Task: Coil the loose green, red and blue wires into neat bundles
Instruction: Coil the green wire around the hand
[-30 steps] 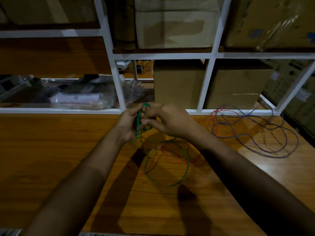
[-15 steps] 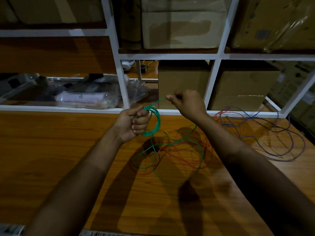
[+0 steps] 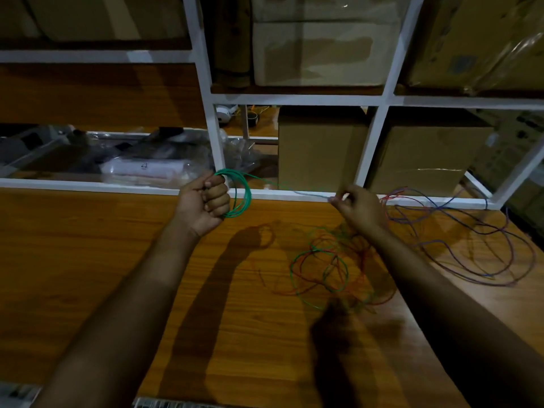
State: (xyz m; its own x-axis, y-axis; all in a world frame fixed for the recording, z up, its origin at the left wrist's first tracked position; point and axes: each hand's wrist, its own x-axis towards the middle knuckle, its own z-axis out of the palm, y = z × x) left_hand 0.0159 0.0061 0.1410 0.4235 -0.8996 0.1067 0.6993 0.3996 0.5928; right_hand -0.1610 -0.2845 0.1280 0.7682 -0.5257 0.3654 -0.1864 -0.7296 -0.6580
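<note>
Now the hands are seen drawn well apart, where half a second ago they were close together. A green coil (image 3: 240, 193) is gripped in the curled left hand (image 3: 206, 201), and a taut run of green wire (image 3: 282, 186) is pinched by the right hand (image 3: 357, 206). Less loose green wire (image 3: 319, 270) is left on the wooden table (image 3: 88, 245), tangled with red wire (image 3: 360, 278); another wrap is judged ready, while the blue wire (image 3: 471, 240) lies uncoiled.

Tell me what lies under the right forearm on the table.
Under the right forearm lies a loose tangle of green and red wire on the wooden table. The arm and its shadow cover the tangle's right side, so how far it runs there cannot be seen.
</note>
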